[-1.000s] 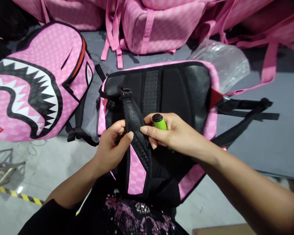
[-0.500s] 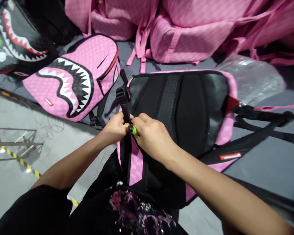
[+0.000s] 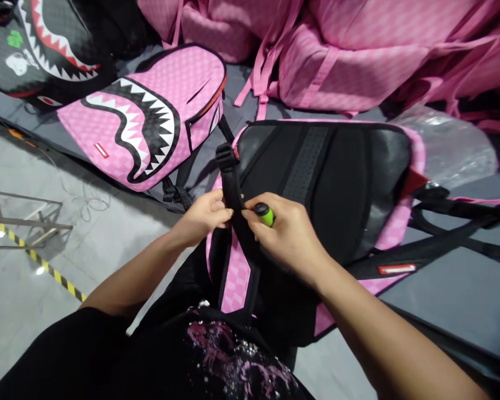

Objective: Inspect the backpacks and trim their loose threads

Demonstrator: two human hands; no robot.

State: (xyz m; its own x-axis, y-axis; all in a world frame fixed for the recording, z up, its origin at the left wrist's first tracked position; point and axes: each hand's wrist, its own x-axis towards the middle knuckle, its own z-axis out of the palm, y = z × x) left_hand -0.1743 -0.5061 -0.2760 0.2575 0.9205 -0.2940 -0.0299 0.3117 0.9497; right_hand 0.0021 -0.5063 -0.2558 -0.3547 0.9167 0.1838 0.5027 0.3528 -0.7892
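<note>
A pink backpack (image 3: 394, 228) lies back-side up on the grey table in front of me, its black padded back panel facing up. My left hand (image 3: 204, 216) pinches the black shoulder strap (image 3: 233, 186) from the left. From the right, my right hand (image 3: 289, 236) pinches the same strap with its fingertips. That hand also holds a small tool with a green handle (image 3: 265, 215) in its palm. The strap rises to a black buckle near the bag's top corner. The strap's lower part, pink checkered underneath, runs down toward my body.
A pink shark-mouth backpack (image 3: 145, 116) lies to the left, a black shark-mouth one (image 3: 45, 50) beyond it. Several pink backpacks (image 3: 350, 50) are piled at the back. Clear plastic wrap (image 3: 450, 144) lies at the right. A metal frame (image 3: 20, 222) and striped floor tape (image 3: 45, 266) are at left.
The view swung left and the bag now sits further right. Both hands closed together on the strap, then spread slightly; the green tool shows more than half a second ago.
</note>
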